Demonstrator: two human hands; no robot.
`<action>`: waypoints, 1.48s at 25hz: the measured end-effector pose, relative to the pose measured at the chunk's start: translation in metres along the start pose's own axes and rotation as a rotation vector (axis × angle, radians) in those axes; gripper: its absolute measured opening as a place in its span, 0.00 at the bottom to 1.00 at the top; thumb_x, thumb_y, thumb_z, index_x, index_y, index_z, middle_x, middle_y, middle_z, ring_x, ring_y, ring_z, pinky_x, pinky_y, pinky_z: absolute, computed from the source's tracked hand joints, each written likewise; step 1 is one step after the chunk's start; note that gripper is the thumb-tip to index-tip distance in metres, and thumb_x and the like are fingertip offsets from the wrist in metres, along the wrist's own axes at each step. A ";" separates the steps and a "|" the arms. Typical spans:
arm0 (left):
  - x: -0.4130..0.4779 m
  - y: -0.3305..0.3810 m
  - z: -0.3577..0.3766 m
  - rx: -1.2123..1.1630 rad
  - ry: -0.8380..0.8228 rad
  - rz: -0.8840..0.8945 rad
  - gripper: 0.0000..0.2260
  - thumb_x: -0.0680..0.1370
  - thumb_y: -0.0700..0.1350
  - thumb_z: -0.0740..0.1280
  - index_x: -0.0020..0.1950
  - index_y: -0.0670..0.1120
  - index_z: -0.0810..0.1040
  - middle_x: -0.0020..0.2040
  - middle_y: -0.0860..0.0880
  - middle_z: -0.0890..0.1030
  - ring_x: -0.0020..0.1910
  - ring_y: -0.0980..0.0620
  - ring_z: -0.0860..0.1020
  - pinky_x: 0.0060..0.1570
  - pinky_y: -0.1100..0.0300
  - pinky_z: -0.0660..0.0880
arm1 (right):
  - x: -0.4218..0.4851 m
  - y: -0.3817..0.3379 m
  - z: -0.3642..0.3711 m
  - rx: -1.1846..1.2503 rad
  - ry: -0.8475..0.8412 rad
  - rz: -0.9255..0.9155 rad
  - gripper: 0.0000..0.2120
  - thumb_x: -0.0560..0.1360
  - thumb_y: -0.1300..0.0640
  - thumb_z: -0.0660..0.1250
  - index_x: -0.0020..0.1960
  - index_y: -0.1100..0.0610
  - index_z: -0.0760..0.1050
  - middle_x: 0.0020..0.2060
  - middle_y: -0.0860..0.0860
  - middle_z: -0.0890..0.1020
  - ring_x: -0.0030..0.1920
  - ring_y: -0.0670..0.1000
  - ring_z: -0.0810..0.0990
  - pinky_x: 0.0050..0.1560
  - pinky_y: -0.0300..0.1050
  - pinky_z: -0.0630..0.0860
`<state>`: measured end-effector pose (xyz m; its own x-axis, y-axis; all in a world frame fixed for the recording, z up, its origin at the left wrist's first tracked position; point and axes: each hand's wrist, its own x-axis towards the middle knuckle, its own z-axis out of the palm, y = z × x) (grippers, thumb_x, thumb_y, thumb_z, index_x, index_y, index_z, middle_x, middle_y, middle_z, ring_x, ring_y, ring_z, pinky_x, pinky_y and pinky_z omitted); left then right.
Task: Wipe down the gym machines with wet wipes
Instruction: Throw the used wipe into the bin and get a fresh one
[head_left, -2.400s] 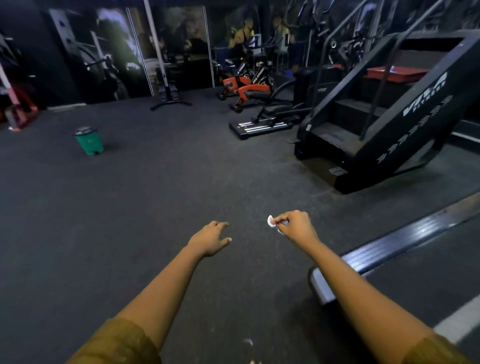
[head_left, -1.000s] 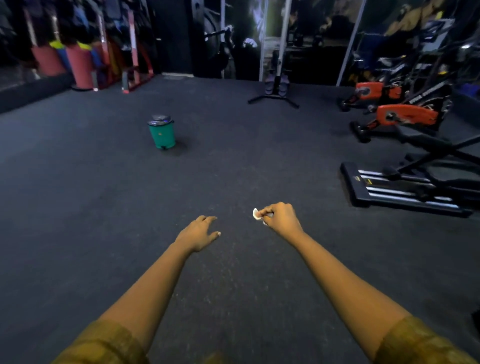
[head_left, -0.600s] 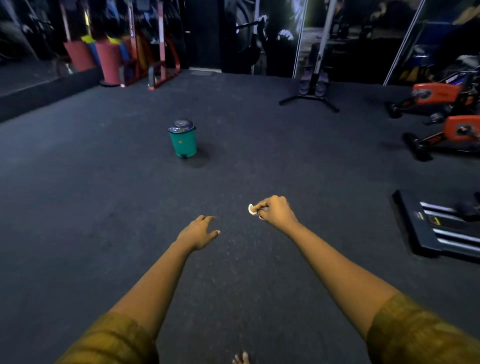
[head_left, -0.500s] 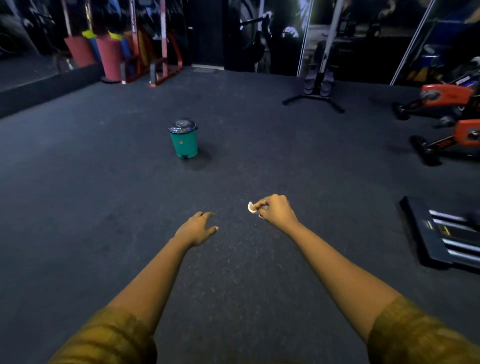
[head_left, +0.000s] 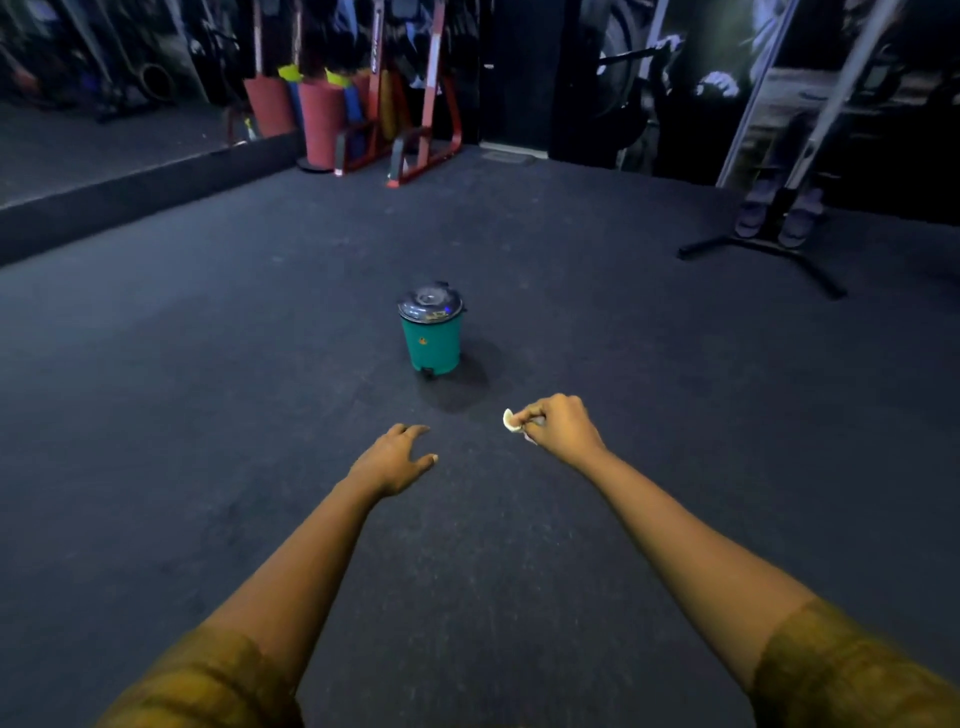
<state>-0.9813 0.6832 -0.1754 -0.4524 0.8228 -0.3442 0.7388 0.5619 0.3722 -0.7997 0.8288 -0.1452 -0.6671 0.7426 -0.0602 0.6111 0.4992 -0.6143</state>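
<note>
Both arms reach out over the dark floor (head_left: 156, 415). The right hand (head_left: 558, 425), right of centre, pinches a small crumpled wipe (head_left: 511, 421); the left hand (head_left: 395, 457) hangs loose, holding nothing. A green lidded bin (head_left: 431, 338) stands just above them, mid-frame.

Mustard-yellow short sleeves (head_left: 208, 680) L+R, mottled fabric; forearms (head_left: 311, 561) bare.

we see only a corner of the wipe (head_left: 511, 421); the right hand (head_left: 561, 425) hides the rest, and the far-left rack (head_left: 93, 57) blurs.
</note>
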 end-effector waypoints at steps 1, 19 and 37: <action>0.024 -0.004 -0.011 -0.009 0.013 -0.016 0.26 0.81 0.54 0.60 0.77 0.47 0.58 0.74 0.44 0.61 0.71 0.45 0.65 0.68 0.52 0.64 | 0.033 -0.005 -0.002 0.002 -0.012 -0.012 0.08 0.74 0.61 0.67 0.50 0.57 0.83 0.45 0.55 0.85 0.46 0.53 0.82 0.46 0.47 0.77; 0.528 -0.132 -0.219 -0.012 0.022 -0.081 0.26 0.80 0.54 0.60 0.76 0.46 0.59 0.73 0.43 0.63 0.71 0.45 0.66 0.68 0.54 0.64 | 0.607 -0.065 0.054 0.089 -0.086 0.034 0.08 0.73 0.61 0.67 0.50 0.58 0.83 0.45 0.57 0.84 0.50 0.52 0.82 0.50 0.41 0.75; 0.818 -0.248 -0.352 0.041 -0.159 0.005 0.26 0.81 0.53 0.59 0.76 0.45 0.58 0.74 0.43 0.62 0.71 0.45 0.64 0.68 0.55 0.62 | 0.913 -0.130 0.121 0.045 -0.122 0.209 0.08 0.75 0.60 0.67 0.52 0.55 0.83 0.50 0.51 0.84 0.44 0.45 0.80 0.41 0.37 0.73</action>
<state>-1.7103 1.2468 -0.2453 -0.3661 0.7998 -0.4757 0.7619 0.5511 0.3402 -1.5398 1.3872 -0.2154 -0.5764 0.7670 -0.2820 0.7231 0.3179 -0.6132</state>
